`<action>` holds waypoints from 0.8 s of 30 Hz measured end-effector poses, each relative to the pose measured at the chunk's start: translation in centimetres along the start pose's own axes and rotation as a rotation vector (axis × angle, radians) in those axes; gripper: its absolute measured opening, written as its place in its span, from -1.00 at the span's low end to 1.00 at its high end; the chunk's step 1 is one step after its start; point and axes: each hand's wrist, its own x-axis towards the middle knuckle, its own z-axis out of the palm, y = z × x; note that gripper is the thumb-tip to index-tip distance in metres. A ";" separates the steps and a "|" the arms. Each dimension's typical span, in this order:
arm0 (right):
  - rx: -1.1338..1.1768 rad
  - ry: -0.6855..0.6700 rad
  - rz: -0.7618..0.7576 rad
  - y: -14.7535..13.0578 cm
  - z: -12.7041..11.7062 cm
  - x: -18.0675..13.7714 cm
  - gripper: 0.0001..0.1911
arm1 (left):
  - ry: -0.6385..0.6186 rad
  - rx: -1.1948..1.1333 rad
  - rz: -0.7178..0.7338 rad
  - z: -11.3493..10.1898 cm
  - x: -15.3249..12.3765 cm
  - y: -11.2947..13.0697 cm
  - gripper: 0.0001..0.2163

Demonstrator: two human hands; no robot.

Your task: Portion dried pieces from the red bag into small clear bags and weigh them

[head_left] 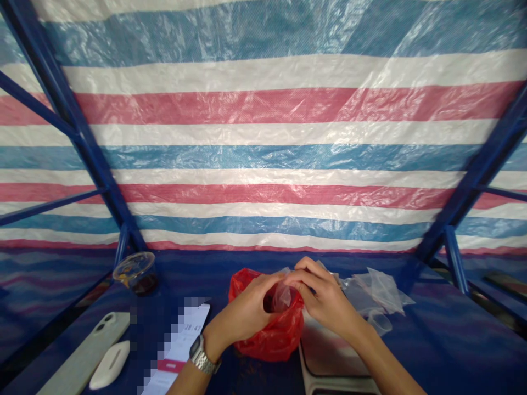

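Note:
Over the mouth of a red plastic bag (272,337), both of my hands meet at a small clear plastic bag (282,296). My left hand (251,307), with a metal-banded watch (200,354) on its wrist, curls around the clear bag's left side. The fingertips of my right hand (323,293) pinch its upper edge. What lies inside the red bag is dark and mostly hidden. Beneath my right forearm is what looks like a kitchen scale (335,351) with a shiny plate.
More clear plastic bags (376,291) lie behind the scale. At left stand a clear cup (142,277) with dark contents, a phone (88,351), a white earbud case (110,365) and a lit phone screen (185,334). Blue metal bars (94,153) and striped sheeting (263,104) rise beyond the table.

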 end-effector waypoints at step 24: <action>-0.074 0.240 0.110 1.0 -1.6 0.7 -0.87 | 0.088 0.104 0.002 -0.7 -0.6 0.0 -0.30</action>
